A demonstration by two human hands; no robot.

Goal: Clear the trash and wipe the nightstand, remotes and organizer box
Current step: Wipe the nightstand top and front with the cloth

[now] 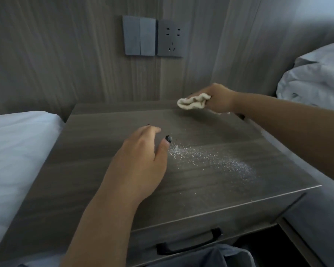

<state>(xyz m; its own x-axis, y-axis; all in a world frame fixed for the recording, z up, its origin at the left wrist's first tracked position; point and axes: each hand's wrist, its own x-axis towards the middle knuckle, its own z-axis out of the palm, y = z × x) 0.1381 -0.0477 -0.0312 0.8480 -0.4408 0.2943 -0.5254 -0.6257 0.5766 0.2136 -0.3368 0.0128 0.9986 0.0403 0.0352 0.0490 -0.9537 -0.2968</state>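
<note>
- The nightstand [108, 182] stands between two beds, its grey wood-grain top taking up the middle of the view, its back edge against the panelled wall.
- A scatter of fine white specks [210, 160] lies on the right half of the top, spreading from near the centre toward the front right corner.
- A small cream cloth [193, 101] is bunched up at the back right corner of the top, just at the surface; whether it presses down there I cannot tell.
- The right hand [218, 98] grips that cloth, fingers curled round it, with the forearm reaching in from the right side.
- The left hand [141, 160] lies over the middle of the top, fingers straight and relaxed and holding nothing, its thumb with a dark-painted nail pointing at the near end of the specks. Whether the palm touches the wood I cannot tell.
- A black drawer handle [189, 245] runs across the nightstand's front, below the top's edge.
- On the wall behind, a grey double light switch [139, 35] sits just beside a grey power socket [173, 38], both above the nightstand's back edge.
- A white-sheeted mattress [17, 151] butts up to the nightstand's left side.
- Rumpled white bedding [314, 79] is piled at the right, behind the right forearm.
- Grey fabric [220, 257] shows at the bottom edge, in front of the drawer.
</note>
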